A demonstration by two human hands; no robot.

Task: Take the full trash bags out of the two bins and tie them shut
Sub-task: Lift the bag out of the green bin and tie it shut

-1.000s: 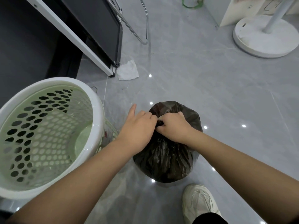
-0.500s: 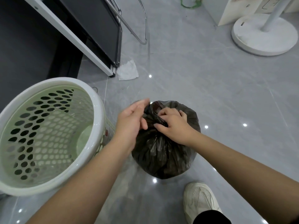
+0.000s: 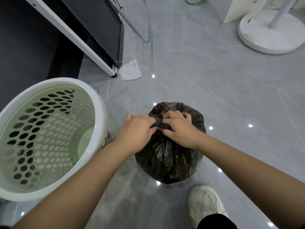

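Observation:
A full black trash bag (image 3: pixel 166 161) stands on the grey tiled floor in front of me. Its gathered neck is pinched between both hands at the top. My left hand (image 3: pixel 137 132) grips the neck from the left with fingers closed. From the right, my right hand (image 3: pixel 179 128) holds the same twisted plastic, knuckles up. Left of the bag stands a pale green perforated bin (image 3: pixel 99 113) with a white rim, with no bag in it. The knot itself is hidden under my fingers.
A crumpled white tissue (image 3: pixel 130 72) lies on the floor beyond the bag, beside a black-and-white furniture frame (image 3: pixel 92 52) and a chrome chair leg (image 3: pixel 146 30). A round white stand base (image 3: pixel 267 35) sits far right. My white shoe (image 3: pixel 204 204) is just below the bag.
Half a second ago my left hand was open and lifted off the bag; it has come back down and closed on the neck against my right hand.

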